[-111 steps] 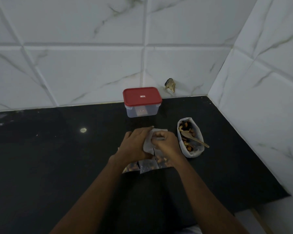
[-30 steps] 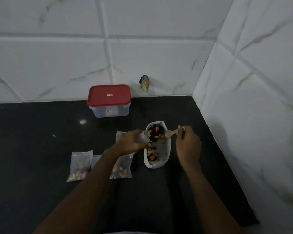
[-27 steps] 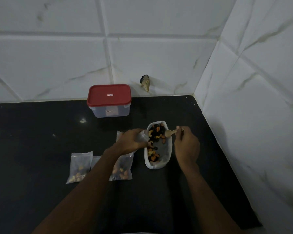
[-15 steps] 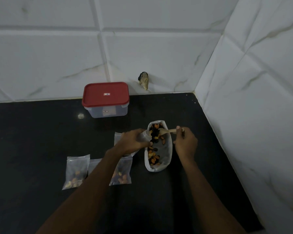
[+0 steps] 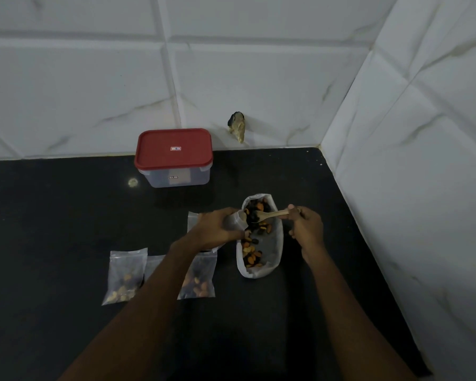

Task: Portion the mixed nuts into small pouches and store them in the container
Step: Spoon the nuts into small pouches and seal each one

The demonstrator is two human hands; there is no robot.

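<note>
Left hand (image 5: 217, 229): fingers curled round a small empty pouch (image 5: 237, 220), its mouth turned right toward the bag.
Right hand (image 5: 305, 229): fingers pinch the end of the wooden spoon (image 5: 270, 215) handle.
Spoon: long axis runs left to right across the bag; the loaded bowl is the left end.
Key relation: the pouch mouth lies just left of the spoon bowl, almost touching and in line with the handle. The next move is probably a short push left, then a tip.
Bag of nuts (image 5: 278, 243): open, toward the right edge of the tabletop (image 5: 66, 215), directly under the spoon.
Filled pouches (image 5: 125, 273): flat, left of the bag; one is partly hidden by the forearm.
Container (image 5: 173, 156): red lid on, by the back edge, well apart.
</note>
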